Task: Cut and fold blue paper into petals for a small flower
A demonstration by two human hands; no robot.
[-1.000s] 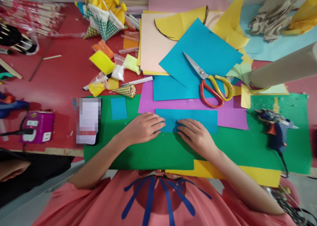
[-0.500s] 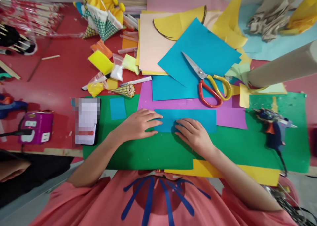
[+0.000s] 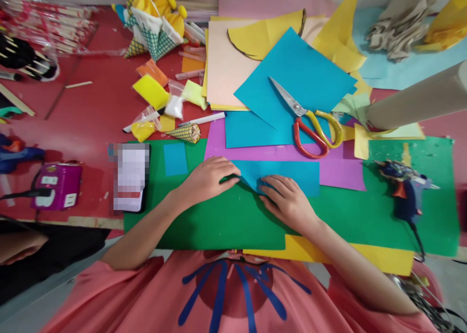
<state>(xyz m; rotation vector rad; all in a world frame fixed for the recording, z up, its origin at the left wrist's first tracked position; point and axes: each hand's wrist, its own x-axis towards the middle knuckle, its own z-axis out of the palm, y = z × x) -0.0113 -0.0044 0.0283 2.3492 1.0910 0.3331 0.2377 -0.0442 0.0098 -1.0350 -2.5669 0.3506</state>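
While left hand [image 3: 207,178] pinches raised left end of blue rectangular paper strip [image 3: 277,167], right hand [image 3: 288,201] rests on it, fingers close together; green flat sheet [image 3: 219,226] and purple paper [image 3: 343,173] underneath, red-and-yellow-handled steel scissors [image 3: 298,110] beyond.

Two hands [image 3: 209,180] of wearer counted; at least four blue paper pieces [image 3: 292,170] seen (some overlapped); one pair of scissors [image 3: 299,110], one phone [image 3: 128,177], two glue guns [image 3: 408,197], one cardboard tube [image 3: 416,97] noted.
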